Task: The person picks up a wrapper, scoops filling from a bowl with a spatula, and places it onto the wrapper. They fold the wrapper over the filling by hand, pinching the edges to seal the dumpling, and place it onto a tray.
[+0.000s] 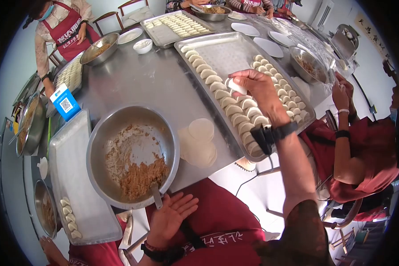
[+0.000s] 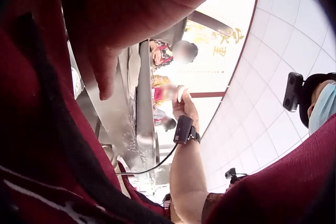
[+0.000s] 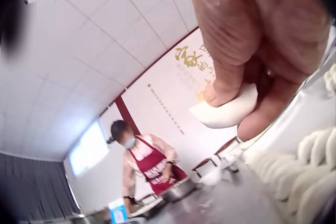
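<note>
Thumb and fingers of my right hand [image 1: 260, 91] pinch a white folded dumpling [image 1: 237, 87] above a large metal tray [image 1: 217, 51]. The right wrist view shows the half-moon dumpling [image 3: 226, 112] between the fingertips. Rows of similar dumplings [image 1: 235, 111] overlap along the tray below that hand. My left hand [image 1: 172, 218] is held palm up with its fingers extended, bearing nothing, beside the near rim of a steel bowl [image 1: 93, 150]. Brown filling [image 1: 139, 179] lies in the bowl with a flat metal spatula [image 1: 156, 196] leaning over the rim. Several round wrappers [image 1: 199, 146] lie right of the bowl.
A second tray [image 1: 75, 146] with several dumplings [image 1: 69, 217] stands to the left, behind it a blue QR-code sign [image 1: 65, 103]. More bowls, plates and a full dumpling tray [image 1: 177, 26] fill the far side. People in red aprons stand or sit around the table.
</note>
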Demonstrator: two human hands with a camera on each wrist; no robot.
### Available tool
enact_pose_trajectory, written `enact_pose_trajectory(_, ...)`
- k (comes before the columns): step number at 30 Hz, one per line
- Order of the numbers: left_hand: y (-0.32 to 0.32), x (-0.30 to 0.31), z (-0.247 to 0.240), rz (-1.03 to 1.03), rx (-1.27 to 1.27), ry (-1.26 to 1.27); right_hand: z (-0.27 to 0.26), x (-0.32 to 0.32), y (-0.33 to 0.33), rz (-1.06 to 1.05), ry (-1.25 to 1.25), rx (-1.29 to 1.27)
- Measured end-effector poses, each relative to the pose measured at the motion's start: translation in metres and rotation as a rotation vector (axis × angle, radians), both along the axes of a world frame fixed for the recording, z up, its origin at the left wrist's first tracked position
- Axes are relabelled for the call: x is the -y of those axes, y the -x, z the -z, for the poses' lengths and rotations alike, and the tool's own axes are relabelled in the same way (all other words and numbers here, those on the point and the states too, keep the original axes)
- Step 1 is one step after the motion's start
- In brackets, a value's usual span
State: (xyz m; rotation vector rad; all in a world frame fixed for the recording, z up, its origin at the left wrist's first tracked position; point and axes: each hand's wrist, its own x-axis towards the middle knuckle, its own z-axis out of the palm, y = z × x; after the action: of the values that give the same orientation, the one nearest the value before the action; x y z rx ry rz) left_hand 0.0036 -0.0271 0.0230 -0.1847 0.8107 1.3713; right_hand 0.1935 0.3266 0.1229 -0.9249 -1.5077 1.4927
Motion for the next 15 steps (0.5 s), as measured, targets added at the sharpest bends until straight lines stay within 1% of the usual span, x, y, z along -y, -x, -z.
enact_pose_trajectory(2, 0.001, -0.002, 0.004, -0.014, -0.001, 0.016, 0.006, -0.038, -0.006, -0.018, -0.036, 0.143)
enact_pose_trajectory(4, 0.002, -0.004, 0.004, -0.025, -0.006, 0.014, 0.017, -0.07, -0.012, -0.03, -0.06, 0.224)
enact_pose_trajectory(7, 0.004, -0.008, 0.006, 0.029, -0.044, -0.01, 0.026, -0.102, -0.007, -0.031, -0.132, 0.329)
enact_pose_trajectory(9, 0.01, -0.001, 0.023, -0.009, 0.093, -0.048, 0.033, -0.12, -0.001, -0.022, -0.187, 0.418)
enact_pose_trajectory(10, 0.012, 0.001, 0.028, -0.029, 0.16, -0.068, 0.038, -0.128, 0.002, -0.024, -0.183, 0.424)
enact_pose_trajectory(13, 0.014, 0.003, 0.028, -0.022, 0.157, -0.051, 0.047, -0.147, 0.012, -0.034, -0.198, 0.467)
enact_pose_trajectory(15, 0.014, 0.001, 0.021, -0.06, 0.234, -0.016, 0.05, -0.155, 0.016, -0.044, -0.243, 0.526)
